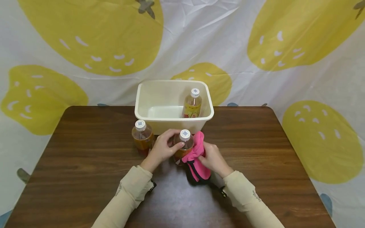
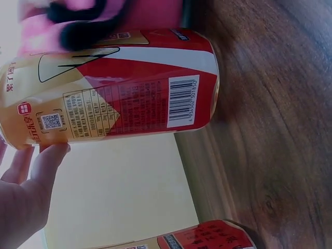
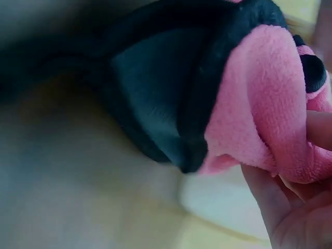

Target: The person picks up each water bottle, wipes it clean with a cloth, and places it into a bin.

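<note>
A bottle [image 1: 181, 154] with a white cap and a red and yellow label stands on the table in front of the bin. My left hand [image 1: 163, 147] holds it near the shoulder, thumb in front; the left wrist view shows fingertips [image 2: 54, 150] against the label. On the bottle's right side, a fuzzy pink cloth [image 1: 199, 164] with black trim lies against it. Bunched folds of this cloth are gripped by my right hand [image 1: 214, 158], and its black-edged part [image 3: 161, 83] hangs loose below.
Just left of my left hand stands a second capped bottle [image 1: 142, 139]. Behind both is a cream plastic bin [image 1: 165, 126], with another bottle [image 1: 192, 106] upright at its right end. A lemon-print curtain [image 1: 216, 47] hangs along the dark wooden table's [image 1: 85, 164] far edge.
</note>
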### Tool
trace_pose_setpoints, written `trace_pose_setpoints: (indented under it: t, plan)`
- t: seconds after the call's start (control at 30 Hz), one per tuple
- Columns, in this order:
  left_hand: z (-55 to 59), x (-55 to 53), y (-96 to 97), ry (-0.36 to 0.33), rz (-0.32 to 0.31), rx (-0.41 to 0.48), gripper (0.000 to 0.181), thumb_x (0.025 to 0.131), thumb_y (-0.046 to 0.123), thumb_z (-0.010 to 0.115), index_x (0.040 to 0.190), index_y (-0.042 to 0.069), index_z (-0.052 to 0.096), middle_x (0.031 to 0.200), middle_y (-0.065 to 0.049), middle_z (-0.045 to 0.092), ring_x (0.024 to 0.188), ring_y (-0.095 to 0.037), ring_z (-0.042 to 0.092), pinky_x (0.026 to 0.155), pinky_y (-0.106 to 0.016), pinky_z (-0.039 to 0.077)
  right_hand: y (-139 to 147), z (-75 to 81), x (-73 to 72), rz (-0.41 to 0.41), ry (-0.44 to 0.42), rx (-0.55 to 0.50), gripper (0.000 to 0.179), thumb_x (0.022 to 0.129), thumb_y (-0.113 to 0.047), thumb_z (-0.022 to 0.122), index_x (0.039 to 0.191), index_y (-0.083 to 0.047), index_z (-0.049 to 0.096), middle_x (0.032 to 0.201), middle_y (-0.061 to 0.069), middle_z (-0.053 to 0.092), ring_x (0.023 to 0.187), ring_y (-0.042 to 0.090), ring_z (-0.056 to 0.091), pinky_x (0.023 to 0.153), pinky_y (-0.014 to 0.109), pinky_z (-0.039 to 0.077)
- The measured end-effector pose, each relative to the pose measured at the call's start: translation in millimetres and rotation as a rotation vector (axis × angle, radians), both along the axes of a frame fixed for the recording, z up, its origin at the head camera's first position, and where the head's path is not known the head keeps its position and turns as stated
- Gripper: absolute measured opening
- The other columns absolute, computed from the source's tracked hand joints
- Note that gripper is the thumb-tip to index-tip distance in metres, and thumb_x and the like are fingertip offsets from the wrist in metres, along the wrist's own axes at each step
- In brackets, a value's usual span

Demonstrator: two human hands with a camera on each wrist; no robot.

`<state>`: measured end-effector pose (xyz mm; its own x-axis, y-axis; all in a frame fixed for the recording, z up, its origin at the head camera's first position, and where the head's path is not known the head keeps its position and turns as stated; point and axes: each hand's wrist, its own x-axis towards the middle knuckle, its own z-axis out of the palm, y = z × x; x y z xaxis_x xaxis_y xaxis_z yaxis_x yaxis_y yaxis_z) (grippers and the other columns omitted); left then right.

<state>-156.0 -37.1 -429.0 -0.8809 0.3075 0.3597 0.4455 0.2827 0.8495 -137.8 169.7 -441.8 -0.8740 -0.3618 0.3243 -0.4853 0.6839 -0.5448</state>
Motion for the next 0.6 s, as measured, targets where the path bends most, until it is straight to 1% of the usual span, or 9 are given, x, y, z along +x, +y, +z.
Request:
trace_pose_setpoints:
  t: [0.07, 0.13, 0.2, 0.27, 0.37, 0.47, 0.53, 0.6]
  plan:
    - [0.0, 0.5, 0.0, -0.004, -0.004, -0.003, 0.036, 0.076, 0.009, 0.071, 0.109, -0.001, 0.06, 0.105, -0.016, 0.061, 0.098, -0.026, 0.057, 0.084, -0.039, 0.048, 0, -14.8, 0.6, -0.02, -0.056, 0.022, 0.019, 0.065, 0.002, 0.07, 0.077, -0.007, 0.057, 0.067, 0.002, 0.06, 0.06, 0.013, 0.051, 0.054, 0.027, 0.044]
    - [0.2, 0.7, 0.0, -0.013, -0.009, -0.003, 0.037, 0.077, 0.009, 0.071, 0.11, -0.001, 0.06, 0.106, -0.016, 0.061, 0.1, -0.026, 0.056, 0.086, -0.039, 0.048, 0, -25.3, 0.8, -0.036, -0.09, 0.024, 0.02, 0.065, 0.003, 0.07, 0.075, -0.007, 0.057, 0.065, 0.001, 0.058, 0.058, 0.013, 0.049, 0.052, 0.026, 0.043]
    - [0.7, 0.7, 0.0, -0.019, -0.007, -0.003, 0.037, 0.077, 0.009, 0.071, 0.111, -0.001, 0.059, 0.107, -0.016, 0.061, 0.1, -0.026, 0.056, 0.087, -0.039, 0.048, -1, -31.7, 0.3, -0.045, -0.097, 0.011, 0.02, 0.065, 0.003, 0.07, 0.074, -0.007, 0.056, 0.063, 0.001, 0.057, 0.057, 0.013, 0.047, 0.051, 0.026, 0.042]
    - [1.0, 0.4, 0.1, -0.016, -0.004, -0.005, 0.037, 0.077, 0.009, 0.071, 0.11, -0.001, 0.059, 0.107, -0.016, 0.06, 0.1, -0.027, 0.056, 0.086, -0.039, 0.048, -1, -34.3, -0.3, -0.048, -0.095, -0.005, 0.02, 0.064, 0.004, 0.069, 0.074, -0.007, 0.056, 0.063, 0.001, 0.056, 0.057, 0.014, 0.047, 0.051, 0.027, 0.042]
    - [1.4, -0.1, -0.1, -0.017, -0.006, 0.002, 0.037, 0.077, 0.009, 0.071, 0.11, -0.001, 0.059, 0.107, -0.016, 0.06, 0.101, -0.027, 0.056, 0.086, -0.039, 0.048, 0, -33.7, -1.2, -0.044, -0.094, -0.028, 0.02, 0.063, 0.005, 0.069, 0.074, -0.007, 0.057, 0.062, 0.001, 0.056, 0.057, 0.013, 0.046, 0.051, 0.026, 0.042]
    - [1.9, -0.4, -0.8, -0.019, -0.004, 0.011, 0.036, 0.077, 0.008, 0.071, 0.11, -0.001, 0.06, 0.107, -0.016, 0.06, 0.1, -0.027, 0.056, 0.086, -0.039, 0.048, 0, -28.8, -2.1, -0.028, -0.101, -0.045, 0.018, 0.064, 0.004, 0.07, 0.074, -0.006, 0.058, 0.062, 0.0, 0.056, 0.057, 0.012, 0.045, 0.051, 0.024, 0.041]
    - [1.9, -0.3, -1.2, -0.02, 0.001, 0.008, 0.036, 0.076, 0.008, 0.071, 0.109, -0.001, 0.06, 0.106, -0.016, 0.061, 0.1, -0.027, 0.056, 0.086, -0.039, 0.048, 0, -21.1, -2.5, -0.019, -0.106, -0.069, 0.017, 0.065, 0.003, 0.071, 0.074, -0.005, 0.059, 0.061, 0.0, 0.055, 0.058, 0.011, 0.045, 0.051, 0.023, 0.04]
    - [2.1, -0.2, -1.6, -0.017, 0.004, 0.004, 0.035, 0.076, 0.008, 0.071, 0.109, -0.001, 0.06, 0.106, -0.016, 0.061, 0.1, -0.027, 0.057, 0.086, -0.039, 0.048, 1, -10.0, -2.9, -0.017, -0.103, -0.087, 0.016, 0.065, 0.002, 0.072, 0.075, -0.005, 0.06, 0.061, 0.0, 0.055, 0.058, 0.011, 0.045, 0.051, 0.023, 0.04]
